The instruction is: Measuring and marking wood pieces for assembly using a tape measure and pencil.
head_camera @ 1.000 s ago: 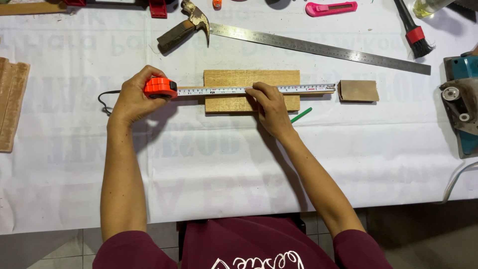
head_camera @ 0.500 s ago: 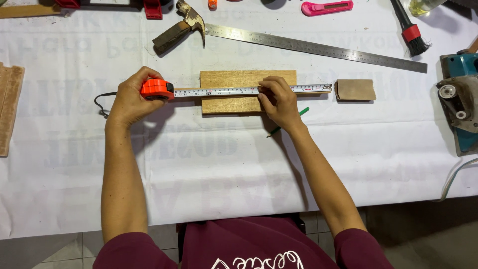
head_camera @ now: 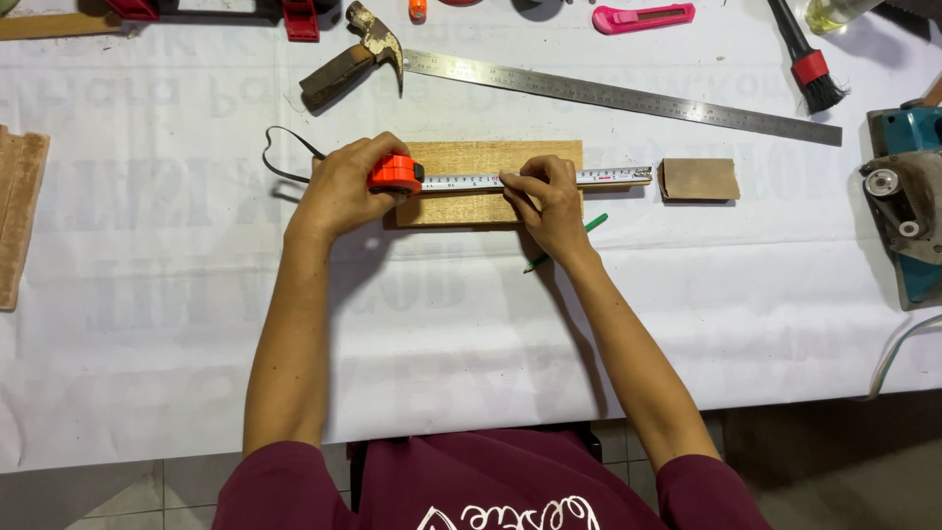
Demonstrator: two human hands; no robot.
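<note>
Right now you are measuring: your left hand (head_camera: 339,191) is closed around the orange tape case (head_camera: 395,174) at the left end of the board (head_camera: 491,201), near the middle of the frame, and your right hand (head_camera: 549,196) pinches the tape blade (head_camera: 471,181) down against the wood with thumb and fingertips. The blade runs rightward across the board and past its right end, its tip stopping just short of a small wood block (head_camera: 700,179). A green pencil (head_camera: 594,225) lies on the white sheet (head_camera: 471,324) just below your right hand, partly hidden under it. By the look of it, the reading is being taken at your right fingers, so the next move calls for keeping the blade flat and straight along the board and the case steady, then getting a hand free for the pencil without letting the tape slip. Along the top of the frame lie a hammer (head_camera: 353,59), a long steel ruler (head_camera: 618,95), a pink knife (head_camera: 643,17) and a brush (head_camera: 807,59); a blue power tool (head_camera: 908,196) sits at the right edge. As for containers, only what may be a clear jar (head_camera: 834,12) shows at the top right; what it holds I cannot tell.
</note>
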